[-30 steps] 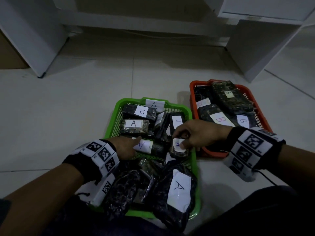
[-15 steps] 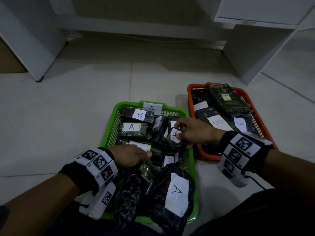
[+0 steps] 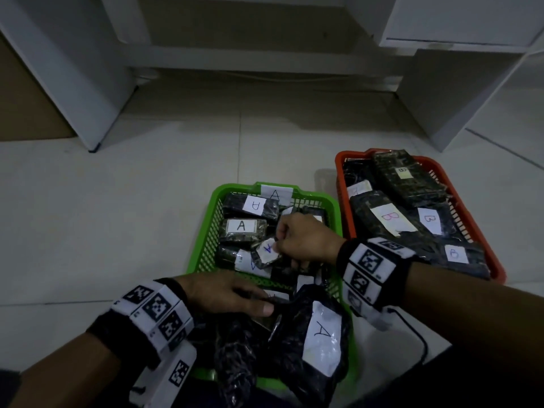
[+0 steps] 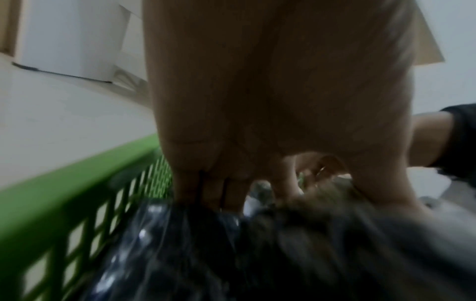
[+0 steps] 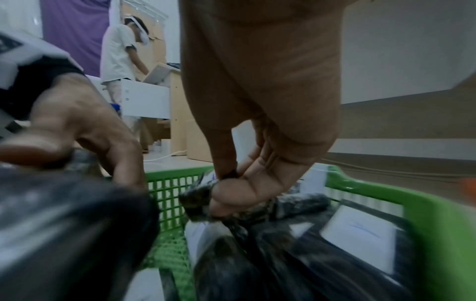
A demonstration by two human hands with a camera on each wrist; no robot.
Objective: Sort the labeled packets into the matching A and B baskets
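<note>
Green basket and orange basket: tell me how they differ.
The green basket holds packets labelled A; the orange basket holds packets labelled B. Both hands work over the green one, none over the orange. The green basket lies nearer, the orange farther right. Both are mesh-walled plastic on the floor.

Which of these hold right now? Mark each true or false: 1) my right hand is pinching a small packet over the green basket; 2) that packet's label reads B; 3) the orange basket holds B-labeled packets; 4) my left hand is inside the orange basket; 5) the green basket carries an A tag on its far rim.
1) True: the right hand pinches the small packet over the green basket.
2) False: its label reads A.
3) True: the orange basket holds B packets.
4) False: the left hand rests on dark packets at the green basket's near end.
5) True: the A tag.
</note>
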